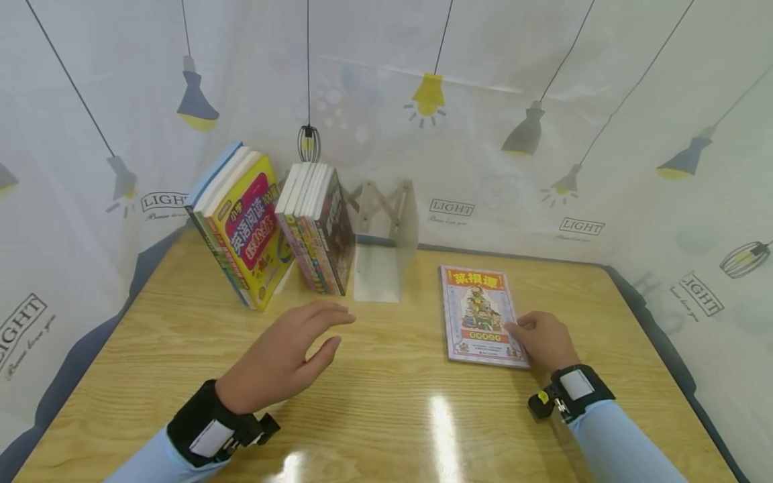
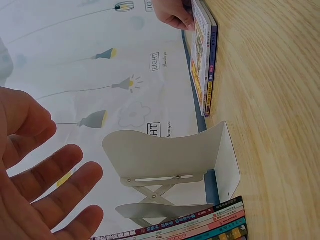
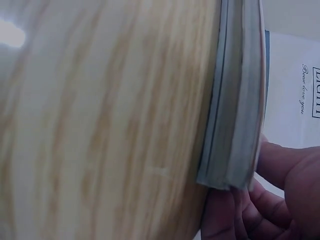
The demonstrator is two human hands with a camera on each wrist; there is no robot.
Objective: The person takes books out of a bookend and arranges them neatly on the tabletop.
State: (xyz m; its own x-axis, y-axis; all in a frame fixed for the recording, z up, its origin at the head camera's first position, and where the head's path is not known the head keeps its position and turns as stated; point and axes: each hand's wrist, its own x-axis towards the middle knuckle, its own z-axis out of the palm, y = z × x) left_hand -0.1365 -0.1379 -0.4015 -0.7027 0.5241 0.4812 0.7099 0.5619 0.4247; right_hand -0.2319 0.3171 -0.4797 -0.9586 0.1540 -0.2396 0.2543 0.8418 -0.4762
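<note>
Two thin books [image 1: 481, 312] lie stacked flat on the right half of the table, the top one with a cartoon cover. My right hand [image 1: 546, 341] pinches their right edge near the lower corner. In the right wrist view the thumb [image 3: 280, 162] lies against the top cover, while the other fingers are partly hidden at the edge below. Two spines show in the left wrist view, on the stacked books [image 2: 207, 65]. Above the table's left half, my left hand [image 1: 286, 355] holds nothing, its fingers relaxed and spread, in front of the upright books.
A white folding bookend [image 1: 377, 268] stands at the back middle. Several slim books [image 1: 320, 231] stand in its middle section, and larger books [image 1: 247, 235] lean on the left. Behind the wooden table [image 1: 374, 416] hangs a lamp-patterned curtain [image 1: 477, 154].
</note>
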